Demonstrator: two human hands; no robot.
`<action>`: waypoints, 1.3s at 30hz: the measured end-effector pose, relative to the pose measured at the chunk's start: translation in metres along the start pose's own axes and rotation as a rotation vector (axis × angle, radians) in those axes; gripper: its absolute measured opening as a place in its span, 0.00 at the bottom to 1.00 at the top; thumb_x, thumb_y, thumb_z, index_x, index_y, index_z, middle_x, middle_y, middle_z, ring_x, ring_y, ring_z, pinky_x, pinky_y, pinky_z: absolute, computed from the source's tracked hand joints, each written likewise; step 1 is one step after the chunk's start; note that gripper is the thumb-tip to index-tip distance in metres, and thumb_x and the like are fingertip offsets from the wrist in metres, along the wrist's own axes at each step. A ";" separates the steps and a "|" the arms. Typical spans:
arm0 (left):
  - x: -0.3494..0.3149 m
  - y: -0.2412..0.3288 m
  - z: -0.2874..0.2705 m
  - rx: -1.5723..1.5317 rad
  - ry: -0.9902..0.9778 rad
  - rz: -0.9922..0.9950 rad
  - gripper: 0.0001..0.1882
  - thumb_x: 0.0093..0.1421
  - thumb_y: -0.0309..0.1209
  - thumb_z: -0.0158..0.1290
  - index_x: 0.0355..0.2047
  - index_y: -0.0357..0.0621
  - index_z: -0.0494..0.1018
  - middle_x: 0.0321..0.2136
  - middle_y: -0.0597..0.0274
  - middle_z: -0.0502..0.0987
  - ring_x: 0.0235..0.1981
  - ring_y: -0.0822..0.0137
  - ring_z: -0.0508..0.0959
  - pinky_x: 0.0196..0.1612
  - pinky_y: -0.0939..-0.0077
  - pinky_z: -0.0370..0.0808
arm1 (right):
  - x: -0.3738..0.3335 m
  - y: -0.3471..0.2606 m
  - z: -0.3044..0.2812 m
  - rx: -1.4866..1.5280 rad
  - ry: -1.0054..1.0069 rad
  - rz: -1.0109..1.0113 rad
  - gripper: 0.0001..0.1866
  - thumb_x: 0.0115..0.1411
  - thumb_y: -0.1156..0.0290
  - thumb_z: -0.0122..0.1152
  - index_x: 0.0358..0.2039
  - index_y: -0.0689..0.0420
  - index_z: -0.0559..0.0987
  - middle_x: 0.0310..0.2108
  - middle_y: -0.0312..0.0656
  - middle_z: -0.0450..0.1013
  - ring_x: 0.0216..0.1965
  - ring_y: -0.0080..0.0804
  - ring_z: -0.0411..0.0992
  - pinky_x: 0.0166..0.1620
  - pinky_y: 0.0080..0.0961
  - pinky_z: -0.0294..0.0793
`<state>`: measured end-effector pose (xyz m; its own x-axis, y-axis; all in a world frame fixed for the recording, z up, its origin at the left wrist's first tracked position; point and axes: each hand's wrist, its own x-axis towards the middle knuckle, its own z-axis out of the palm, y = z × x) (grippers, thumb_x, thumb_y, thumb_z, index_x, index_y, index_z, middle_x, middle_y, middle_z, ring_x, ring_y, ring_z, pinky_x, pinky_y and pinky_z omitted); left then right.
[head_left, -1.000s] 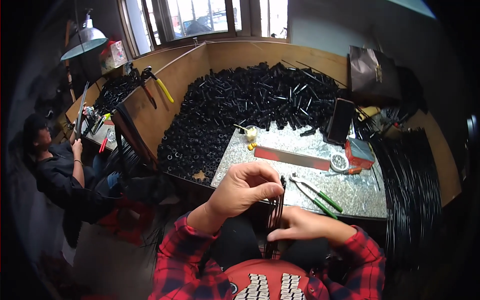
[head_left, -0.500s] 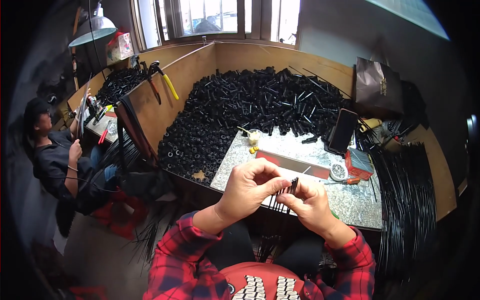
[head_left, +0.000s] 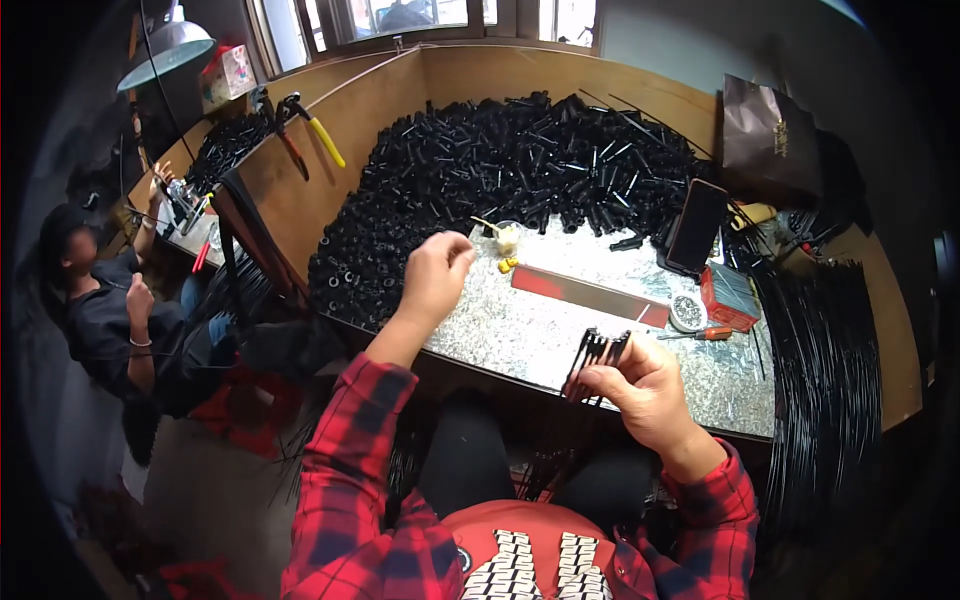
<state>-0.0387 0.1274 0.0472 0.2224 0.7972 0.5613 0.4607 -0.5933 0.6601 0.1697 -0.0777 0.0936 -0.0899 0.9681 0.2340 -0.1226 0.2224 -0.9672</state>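
Observation:
My left hand [head_left: 432, 280] is raised over the left edge of the speckled worktop, close to a small clear cup [head_left: 508, 239] of pale paste with a thin stick in it. Its fingers curl loosely, with a gap at the thumb and nothing visible between them. In front of me, my right hand [head_left: 648, 392] pinches a bundle of thin black rods [head_left: 597, 352] near their upper ends. The rods hang down over the worktop's front edge, their ends partly lost against the dark below.
Black tubular parts [head_left: 530, 150] and rings [head_left: 350, 272] heap behind the worktop [head_left: 500, 335]. On it lie a long red-edged bar [head_left: 585, 292], a round dish [head_left: 688, 312], a screwdriver [head_left: 712, 333], a red box [head_left: 730, 297] and a phone [head_left: 697, 228]. Long black rods [head_left: 825, 370] hang at right. Another person [head_left: 100, 310] sits at left.
My left hand has let go of the rod bundle and moved left and up toward the cup. My right hand keeps the bundle and has shifted slightly right. The view has tilted a little.

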 end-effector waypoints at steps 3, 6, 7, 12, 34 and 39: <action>-0.007 -0.028 0.023 0.261 -0.095 0.029 0.08 0.50 0.27 0.57 0.31 0.37 0.74 0.29 0.51 0.76 0.31 0.54 0.77 0.35 0.66 0.73 | 0.001 -0.007 0.004 0.075 0.041 0.071 0.04 0.58 0.78 0.58 0.28 0.61 0.72 0.27 0.39 0.75 0.30 0.22 0.73 0.35 0.18 0.73; -0.006 -0.034 0.043 0.282 -0.134 0.035 0.09 0.49 0.27 0.58 0.31 0.39 0.73 0.31 0.51 0.76 0.36 0.51 0.76 0.40 0.63 0.72 | 0.000 -0.005 0.003 0.064 0.042 0.073 0.04 0.58 0.79 0.58 0.29 0.62 0.72 0.27 0.39 0.75 0.30 0.22 0.73 0.35 0.18 0.73; -0.005 -0.032 0.048 0.274 -0.156 0.037 0.09 0.49 0.26 0.58 0.32 0.39 0.73 0.31 0.52 0.76 0.37 0.51 0.75 0.41 0.62 0.71 | 0.001 -0.006 0.002 0.065 0.037 0.068 0.04 0.58 0.79 0.58 0.29 0.62 0.72 0.27 0.39 0.75 0.30 0.22 0.73 0.36 0.18 0.73; 0.001 -0.036 0.079 0.264 -0.187 0.051 0.09 0.49 0.25 0.58 0.30 0.39 0.71 0.31 0.50 0.76 0.36 0.50 0.75 0.39 0.60 0.72 | -0.003 -0.002 -0.003 0.003 0.046 0.060 0.03 0.58 0.78 0.57 0.30 0.63 0.72 0.28 0.42 0.75 0.30 0.26 0.75 0.36 0.22 0.75; -0.059 0.209 -0.077 -1.579 -0.950 0.397 0.10 0.48 0.24 0.64 0.28 0.34 0.73 0.33 0.44 0.77 0.32 0.57 0.77 0.32 0.69 0.72 | 0.000 -0.006 0.008 -0.024 0.055 0.059 0.07 0.58 0.76 0.59 0.26 0.61 0.71 0.25 0.39 0.75 0.28 0.21 0.73 0.33 0.18 0.73; -0.060 0.224 -0.083 -1.571 -1.061 0.530 0.12 0.48 0.25 0.64 0.31 0.34 0.73 0.32 0.47 0.78 0.32 0.59 0.78 0.32 0.72 0.74 | -0.005 -0.004 0.007 -0.029 0.019 0.044 0.02 0.57 0.80 0.56 0.30 0.63 0.72 0.27 0.45 0.76 0.29 0.30 0.76 0.34 0.24 0.76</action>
<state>-0.0205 -0.0631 0.2030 0.6707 -0.0836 0.7370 -0.7203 0.1637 0.6741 0.1634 -0.0842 0.0968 -0.0760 0.9789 0.1895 -0.0898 0.1826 -0.9791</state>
